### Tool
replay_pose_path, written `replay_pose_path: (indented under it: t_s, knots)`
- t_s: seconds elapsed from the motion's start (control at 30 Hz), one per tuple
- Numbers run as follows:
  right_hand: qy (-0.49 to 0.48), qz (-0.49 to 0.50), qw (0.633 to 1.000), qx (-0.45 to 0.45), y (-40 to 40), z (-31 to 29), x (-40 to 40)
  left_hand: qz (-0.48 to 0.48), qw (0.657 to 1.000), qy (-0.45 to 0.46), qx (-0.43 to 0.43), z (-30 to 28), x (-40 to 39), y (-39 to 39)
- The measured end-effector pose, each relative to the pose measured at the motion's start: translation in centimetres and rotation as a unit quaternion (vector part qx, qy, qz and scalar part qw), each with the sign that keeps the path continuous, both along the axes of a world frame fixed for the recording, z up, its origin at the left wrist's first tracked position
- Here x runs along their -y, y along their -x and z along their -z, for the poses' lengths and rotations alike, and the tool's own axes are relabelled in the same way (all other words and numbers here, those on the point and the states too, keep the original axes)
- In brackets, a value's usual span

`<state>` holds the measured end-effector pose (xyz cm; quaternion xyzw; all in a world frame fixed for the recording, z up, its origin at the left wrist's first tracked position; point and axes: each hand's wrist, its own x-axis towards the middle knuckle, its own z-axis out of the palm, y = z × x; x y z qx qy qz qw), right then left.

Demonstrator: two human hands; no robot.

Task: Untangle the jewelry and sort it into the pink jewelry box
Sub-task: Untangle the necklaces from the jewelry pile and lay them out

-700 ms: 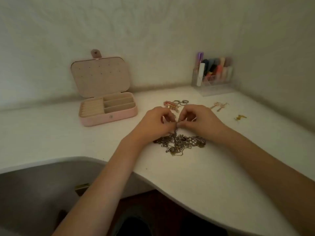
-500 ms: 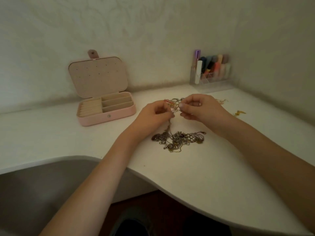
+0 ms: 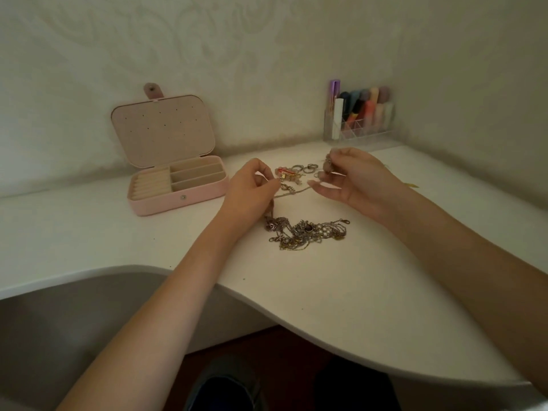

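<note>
Leftmost, the pink jewelry box (image 3: pixel 178 185) sits open on the white desk (image 3: pixel 341 292). Next, the left hand (image 3: pixel 252 188) pinches a chain (image 3: pixel 292 192) – it runs to the right hand (image 3: pixel 358 179), which pinches its far end – above the tangled jewelry (image 3: pixel 305 232).

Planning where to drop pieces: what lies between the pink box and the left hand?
Head view: bare white desk between jewelry box and left hand.

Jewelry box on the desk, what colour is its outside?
Pale pink, with a beige lining inside; the jewelry box shows clearly in the head view.
</note>
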<state>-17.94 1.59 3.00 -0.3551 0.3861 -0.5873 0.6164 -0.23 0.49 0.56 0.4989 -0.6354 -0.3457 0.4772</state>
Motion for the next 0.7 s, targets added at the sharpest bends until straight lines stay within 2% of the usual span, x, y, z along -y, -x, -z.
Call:
replay_pose_path:
  t_s: [0.1,0.13,0.23,0.33,0.4,0.5,0.7]
  knots:
    - [-0.020,0.032,0.999,0.027,0.6,-0.1,0.3,-0.078,0.997,0.016,-0.002,0.3,0.8,-0.6]
    - [-0.022,0.034,0.999,0.010,0.8,-0.3,0.4,-0.092,0.995,0.017,-0.014,0.4,1.0,-0.7]
    - [-0.007,0.056,0.986,-0.157,1.2,-0.5,0.3,-0.084,0.990,-0.023,-0.112,0.1,1.3,-0.6]
    - [0.051,0.091,0.930,-0.354,0.9,-0.1,0.2,-0.039,0.962,-0.102,-0.251,-0.6,1.0,-0.5]
    - [0.103,0.104,0.900,-0.411,0.5,0.1,0.1,-0.028,0.952,-0.140,-0.271,-0.8,0.9,-0.6]
    - [0.146,0.121,0.887,-0.420,0.3,0.4,0.1,-0.034,0.958,-0.151,-0.240,-0.9,0.9,-0.6]
    - [0.155,0.199,0.889,-0.382,1.2,0.0,0.3,-0.026,0.974,-0.127,-0.184,-1.0,0.9,-0.5]
